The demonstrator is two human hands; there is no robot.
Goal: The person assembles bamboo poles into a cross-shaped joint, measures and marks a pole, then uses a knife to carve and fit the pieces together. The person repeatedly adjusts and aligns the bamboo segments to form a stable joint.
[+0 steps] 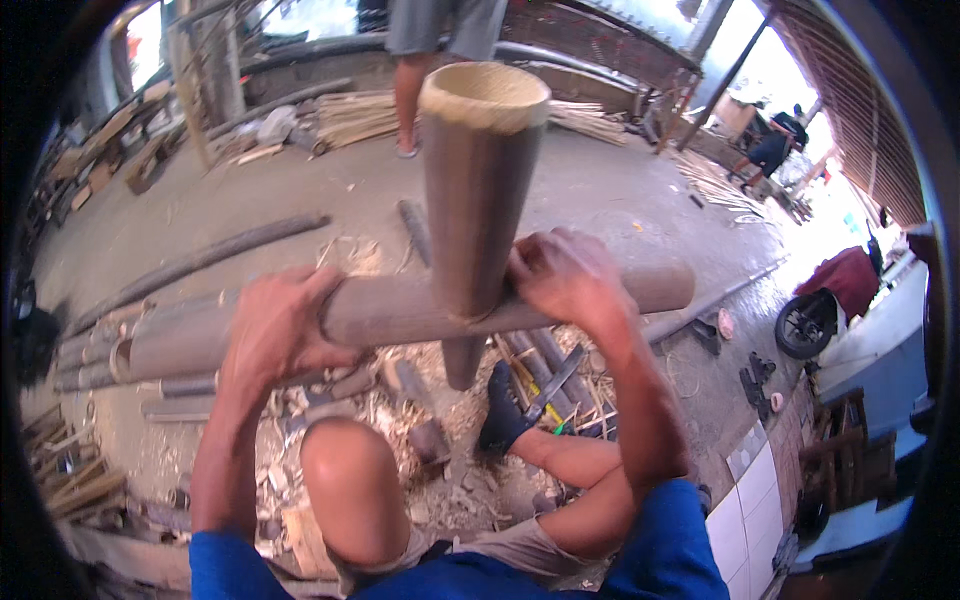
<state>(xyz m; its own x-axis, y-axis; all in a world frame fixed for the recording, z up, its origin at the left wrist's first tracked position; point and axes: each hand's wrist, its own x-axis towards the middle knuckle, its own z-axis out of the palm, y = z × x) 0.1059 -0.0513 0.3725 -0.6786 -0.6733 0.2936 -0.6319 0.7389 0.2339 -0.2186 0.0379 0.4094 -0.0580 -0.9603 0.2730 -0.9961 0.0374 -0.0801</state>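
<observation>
A thick brown bamboo pole (390, 312) lies level across in front of me. Through it stands an upright bamboo tube (475, 190), wide at the top with a pale cut rim, its narrow lower end showing beneath the pole. My left hand (282, 322) is wrapped round the pole, left of the crossing. On the other side, my right hand (570, 275) is closed over the pole right beside the upright tube; it is slightly blurred, and some of its fingers are hidden behind the tube.
Wood shavings (450, 500) and offcuts cover the floor below, with a long blade (560, 382) near my foot. Bamboo poles (210, 260) lie at left. A person in grey shorts (445, 28) stands ahead; another person (775, 145) is farther right, beyond a motorbike (825, 300).
</observation>
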